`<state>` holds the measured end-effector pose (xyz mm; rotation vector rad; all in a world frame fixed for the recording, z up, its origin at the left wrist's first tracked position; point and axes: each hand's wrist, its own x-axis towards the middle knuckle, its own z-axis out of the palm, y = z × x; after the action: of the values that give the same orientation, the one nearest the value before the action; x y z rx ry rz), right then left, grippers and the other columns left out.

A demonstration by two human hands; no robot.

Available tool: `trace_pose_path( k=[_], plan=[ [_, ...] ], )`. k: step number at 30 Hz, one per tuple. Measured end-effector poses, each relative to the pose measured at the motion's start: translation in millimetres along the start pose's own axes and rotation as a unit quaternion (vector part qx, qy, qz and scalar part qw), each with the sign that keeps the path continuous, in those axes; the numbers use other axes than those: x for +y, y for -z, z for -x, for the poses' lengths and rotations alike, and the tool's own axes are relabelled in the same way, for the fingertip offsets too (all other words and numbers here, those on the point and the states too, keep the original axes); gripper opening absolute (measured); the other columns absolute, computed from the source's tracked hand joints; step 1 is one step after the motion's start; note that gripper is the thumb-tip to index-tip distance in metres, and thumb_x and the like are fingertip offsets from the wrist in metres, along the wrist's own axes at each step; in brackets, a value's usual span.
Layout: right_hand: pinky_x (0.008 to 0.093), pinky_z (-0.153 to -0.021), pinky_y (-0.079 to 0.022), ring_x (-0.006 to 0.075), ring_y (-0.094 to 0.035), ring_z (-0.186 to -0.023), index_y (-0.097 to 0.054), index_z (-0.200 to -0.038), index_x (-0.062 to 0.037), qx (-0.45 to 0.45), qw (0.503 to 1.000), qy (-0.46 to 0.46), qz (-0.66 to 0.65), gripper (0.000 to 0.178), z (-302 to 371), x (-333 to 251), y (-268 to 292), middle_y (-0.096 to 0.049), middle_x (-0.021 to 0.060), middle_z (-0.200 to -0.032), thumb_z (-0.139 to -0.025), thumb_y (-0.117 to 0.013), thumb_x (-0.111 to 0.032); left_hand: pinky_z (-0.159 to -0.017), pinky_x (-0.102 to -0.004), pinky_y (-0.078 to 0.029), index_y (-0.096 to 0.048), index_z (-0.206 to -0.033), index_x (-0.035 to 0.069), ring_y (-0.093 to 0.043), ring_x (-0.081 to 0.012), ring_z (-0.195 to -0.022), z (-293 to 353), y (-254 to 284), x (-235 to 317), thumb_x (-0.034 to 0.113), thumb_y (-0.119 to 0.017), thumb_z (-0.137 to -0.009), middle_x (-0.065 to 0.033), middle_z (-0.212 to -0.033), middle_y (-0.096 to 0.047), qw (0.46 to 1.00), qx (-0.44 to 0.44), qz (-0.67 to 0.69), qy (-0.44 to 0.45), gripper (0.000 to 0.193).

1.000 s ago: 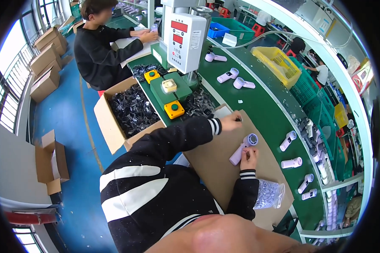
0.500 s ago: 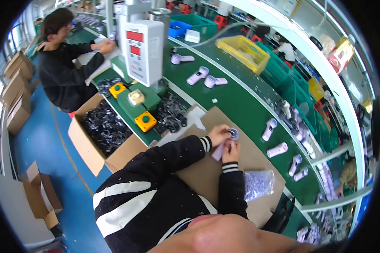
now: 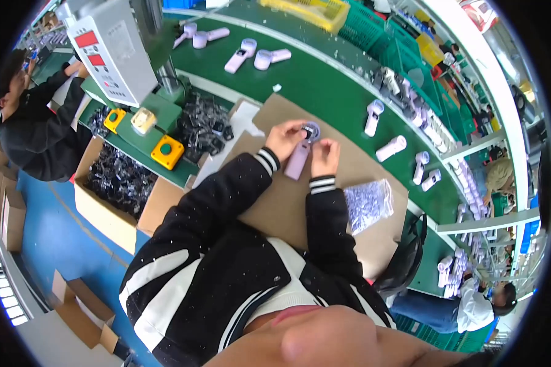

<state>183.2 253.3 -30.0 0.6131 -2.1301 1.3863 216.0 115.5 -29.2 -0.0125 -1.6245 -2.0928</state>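
A lilac handheld fan [image 3: 296, 161] is over the brown cardboard sheet in front of me, its round head away from me and its handle toward me. My left hand [image 3: 284, 142] is closed at the fan's head, its fingertips by a small black piece [image 3: 308, 132] there. Just right of the fan, my right hand [image 3: 326, 158] is apart from the handle with its fingers curled together; what they hold, if anything, is too small to make out. A clear bag of small lilac parts [image 3: 368, 205] lies on the cardboard [image 3: 269, 205] near my right forearm.
At left stands a press machine [image 3: 113, 52] with yellow-framed buttons [image 3: 166, 151], beside black plastic parts [image 3: 202, 125] and a carton [image 3: 107, 217] of more. Several lilac fans [image 3: 390, 148] lie on the green bench [image 3: 324, 92]. A co-worker [image 3: 40, 131] sits at far left.
My right hand has come off the fan and moved slightly right, uncovering the handle. My left hand stays at the fan's head. The whole view has shifted.
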Motion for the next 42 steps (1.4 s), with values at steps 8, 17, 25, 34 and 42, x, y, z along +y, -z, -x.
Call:
trace_pose_path(
  k=[8, 17, 25, 34, 42],
  plan=[
    [0.0281, -0.057, -0.042, 0.0149, -0.047, -0.059, -0.057, -0.082, -0.0055, -0.131, 0.982, -0.070, -0.116, 0.006, -18.3, -2.0, 7.2, -0.056, 0.0025, -0.071, -0.082, -0.061, -0.010, -0.068, -0.0198, -0.046, -0.063, -0.109, 0.003, -0.054, -0.0085, -0.073, -1.2, 3.7, 2.8, -0.003, -0.063, -0.081, -0.0054, -0.086, -0.064, 0.997, -0.055, 0.050, 0.035, 0.029],
    [0.0301, -0.054, -0.040, 0.0187, -0.048, -0.055, -0.055, -0.076, -0.0049, -0.231, 0.965, -0.100, -0.072, 0.009, -11.5, 1.1, 16.1, -0.055, 0.0046, -0.065, -0.083, -0.056, -0.010, -0.062, -0.0235, -0.045, -0.066, -0.097, 0.005, -0.054, -0.0116, -0.067, -1.5, 6.6, 5.9, 0.003, -0.063, -0.079, -0.0050, -0.080, -0.063, 0.993, -0.044, -0.103, 0.036, 0.019],
    [0.0345, -0.055, -0.044, 0.0232, -0.056, -0.058, -0.056, -0.083, -0.0074, -0.259, 0.951, -0.115, 0.121, 0.012, -1.6, -1.9, 7.0, -0.057, 0.0081, -0.067, -0.085, -0.053, -0.018, -0.062, -0.0242, -0.045, -0.065, -0.098, 0.005, -0.054, -0.0125, -0.065, -4.0, 17.2, 26.7, 0.013, -0.065, -0.080, -0.0052, -0.080, -0.064, 0.916, -0.068, -0.390, 0.063, 0.019],
    [0.0354, -0.067, -0.050, 0.0235, -0.060, -0.068, -0.052, -0.106, -0.0106, -0.364, 0.858, -0.362, 0.003, 0.022, -13.7, -16.7, 20.3, -0.060, 0.0092, -0.078, -0.090, -0.053, -0.025, -0.068, -0.0312, -0.048, -0.062, -0.103, 0.007, -0.058, -0.0187, -0.073, 7.3, 8.2, 33.0, 0.016, -0.066, -0.077, -0.0069, -0.080, -0.064, 0.866, -0.143, -0.465, 0.118, 0.028],
    [0.0276, -0.075, -0.046, 0.0174, -0.056, -0.080, -0.052, -0.110, -0.0047, -0.201, 0.950, -0.125, -0.203, 0.020, -1.5, -3.6, 19.4, -0.060, 0.0085, -0.094, -0.090, -0.054, -0.012, -0.071, -0.0288, -0.049, -0.056, -0.111, 0.004, -0.057, -0.0167, -0.077, 3.9, 6.6, 28.1, 0.006, -0.066, -0.079, -0.0099, -0.092, -0.061, 0.982, -0.147, -0.083, 0.087, 0.034]
  ],
)
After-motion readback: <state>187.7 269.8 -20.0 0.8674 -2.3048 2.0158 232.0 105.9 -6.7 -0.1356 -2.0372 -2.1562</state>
